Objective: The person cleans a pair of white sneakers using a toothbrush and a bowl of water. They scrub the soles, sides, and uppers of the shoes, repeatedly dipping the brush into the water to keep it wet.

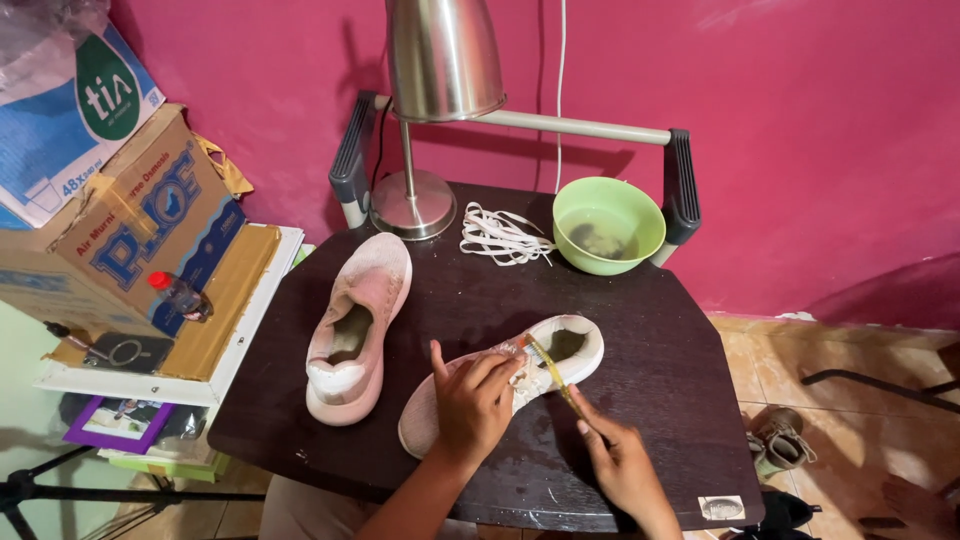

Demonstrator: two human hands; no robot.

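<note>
My left hand [472, 403] presses down on the middle of a pink-and-white sneaker [575, 345] lying across the dark table [660, 370]. My right hand [622, 462] grips a yellow-green toothbrush [550, 368] whose bristle end touches the shoe's upper near the opening. A second pink sneaker [355, 325] lies to the left, sole down, untouched. White shoelaces [500, 236] are piled at the back of the table, next to a green bowl [640, 215] of murky water.
A metal desk lamp [425, 110] stands at the table's back. Cardboard boxes [130, 215] and a small bottle with a red cap [178, 295] sit on a shelf at the left. A pink wall is behind. Shoes [780, 445] lie on the tiled floor at right.
</note>
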